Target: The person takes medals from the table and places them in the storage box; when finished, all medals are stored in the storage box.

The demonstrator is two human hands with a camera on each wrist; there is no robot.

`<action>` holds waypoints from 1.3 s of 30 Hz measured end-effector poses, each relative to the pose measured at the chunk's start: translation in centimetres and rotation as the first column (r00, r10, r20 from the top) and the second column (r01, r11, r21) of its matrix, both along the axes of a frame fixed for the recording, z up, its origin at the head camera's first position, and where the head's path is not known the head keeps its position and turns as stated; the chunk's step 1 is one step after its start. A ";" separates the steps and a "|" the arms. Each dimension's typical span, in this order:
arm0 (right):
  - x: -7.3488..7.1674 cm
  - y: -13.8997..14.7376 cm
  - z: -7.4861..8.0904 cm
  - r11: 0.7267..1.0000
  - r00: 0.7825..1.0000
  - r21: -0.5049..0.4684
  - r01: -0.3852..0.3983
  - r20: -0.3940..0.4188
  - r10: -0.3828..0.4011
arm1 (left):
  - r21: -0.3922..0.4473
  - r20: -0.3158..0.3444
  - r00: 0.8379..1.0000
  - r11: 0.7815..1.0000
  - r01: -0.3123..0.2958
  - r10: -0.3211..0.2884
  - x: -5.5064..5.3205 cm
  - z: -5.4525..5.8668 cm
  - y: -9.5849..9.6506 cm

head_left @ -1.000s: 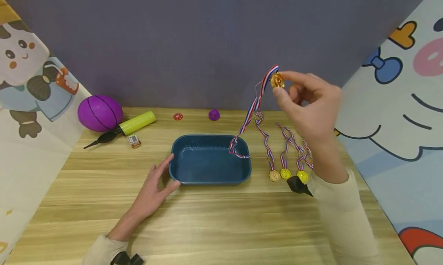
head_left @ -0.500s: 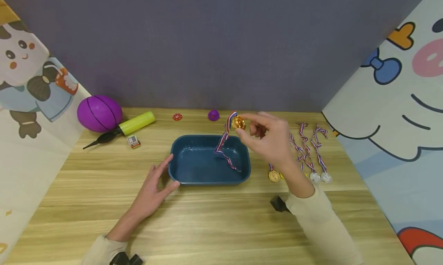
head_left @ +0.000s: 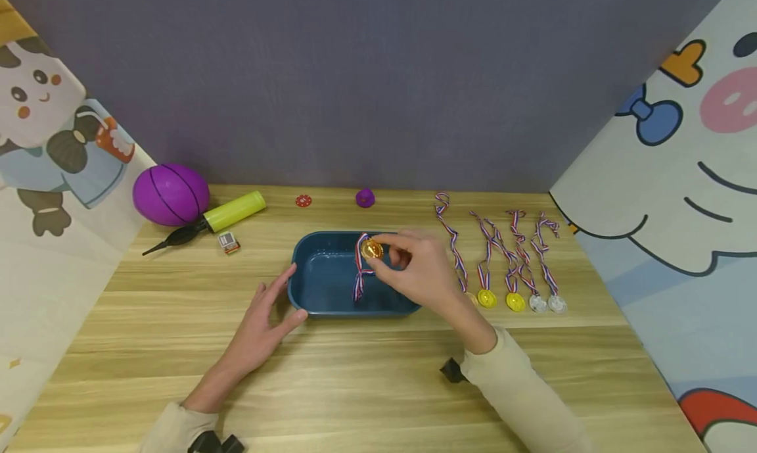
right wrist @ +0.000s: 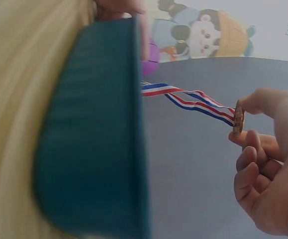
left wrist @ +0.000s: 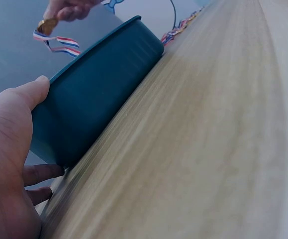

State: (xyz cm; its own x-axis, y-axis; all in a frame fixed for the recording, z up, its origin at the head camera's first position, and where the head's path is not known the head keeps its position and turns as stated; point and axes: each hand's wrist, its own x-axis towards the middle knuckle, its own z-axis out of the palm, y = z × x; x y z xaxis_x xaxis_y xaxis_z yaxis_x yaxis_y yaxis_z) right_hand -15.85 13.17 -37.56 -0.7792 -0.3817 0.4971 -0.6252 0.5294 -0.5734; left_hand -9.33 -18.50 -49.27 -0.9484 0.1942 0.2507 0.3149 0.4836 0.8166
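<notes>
Gold medal [head_left: 371, 249] pinched above the dark teal tray [head_left: 328, 282].
On my feed, right hand [head_left: 422, 269] — thumb and forefinger clamped on the medal's edges, striped ribbon [head_left: 358, 283] trailing beneath those fingertips past the tray rim. Left hand [head_left: 257, 328] — fingers spread apart, thumb and fingertips touching the tray's left end. I count five more ribboned medals [head_left: 515, 302] on the table [head_left: 367, 381], right of the pinching fingers.

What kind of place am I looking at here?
Probably a small staged booth rather than a lived-in room, though I can't be sure: a wood-grain tabletop is enclosed by a plain grey backdrop and cartoon-printed side panels.
</notes>
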 end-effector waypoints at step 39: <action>-1.6 -6.7 -5.3 0.886 0.913 0.349 -0.304 0.372 0.167 | -0.004 0.034 0.999 1.000 0.005 -0.005 0.0 0.3 0.0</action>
State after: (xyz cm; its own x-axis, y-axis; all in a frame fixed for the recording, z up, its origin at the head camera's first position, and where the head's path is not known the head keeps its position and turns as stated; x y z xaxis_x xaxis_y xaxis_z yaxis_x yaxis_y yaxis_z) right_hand -17.43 6.43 -42.82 -0.7301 -0.6833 0.0045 -0.5764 0.6124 -0.5410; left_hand -9.30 -18.52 -48.97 -0.9554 0.1996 0.2179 0.2896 0.4856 0.8248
